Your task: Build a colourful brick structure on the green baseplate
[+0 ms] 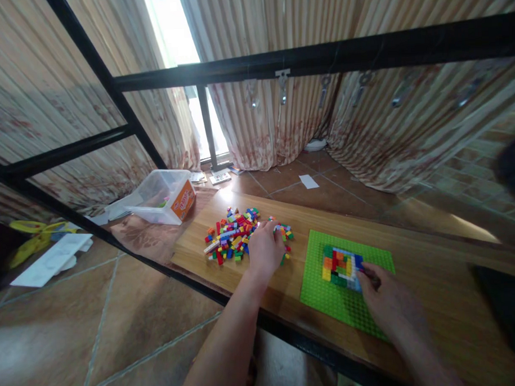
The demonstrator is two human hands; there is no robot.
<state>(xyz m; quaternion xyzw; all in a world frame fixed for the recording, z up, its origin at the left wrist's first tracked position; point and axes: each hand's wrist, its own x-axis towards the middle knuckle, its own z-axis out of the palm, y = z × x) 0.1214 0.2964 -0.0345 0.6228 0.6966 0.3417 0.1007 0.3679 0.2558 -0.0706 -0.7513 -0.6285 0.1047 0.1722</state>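
My left hand (265, 246) reaches into a loose pile of small toy building bricks (228, 239) of many colours. Its thumb and fingers are drawn together at the pile's right side; whatever is between them is hidden. A green studded baseplate (320, 303) lies to the right of the pile. On it is a low build of coloured bricks (340, 280), with orange, yellow, red, green, white and blue parts. At the build's right edge is my right hand (390, 295), thumb and forefinger pinched close together. A small dark piece seems to be there, too small to name.
The wooden table (438, 299) carries a dark flat object (504, 308) at its right. Beyond its left end stands a clear plastic bin (156, 191) with an orange label. A black metal bar (236, 69) crosses in front of the curtains (280, 124). Papers lie on the tiled floor.
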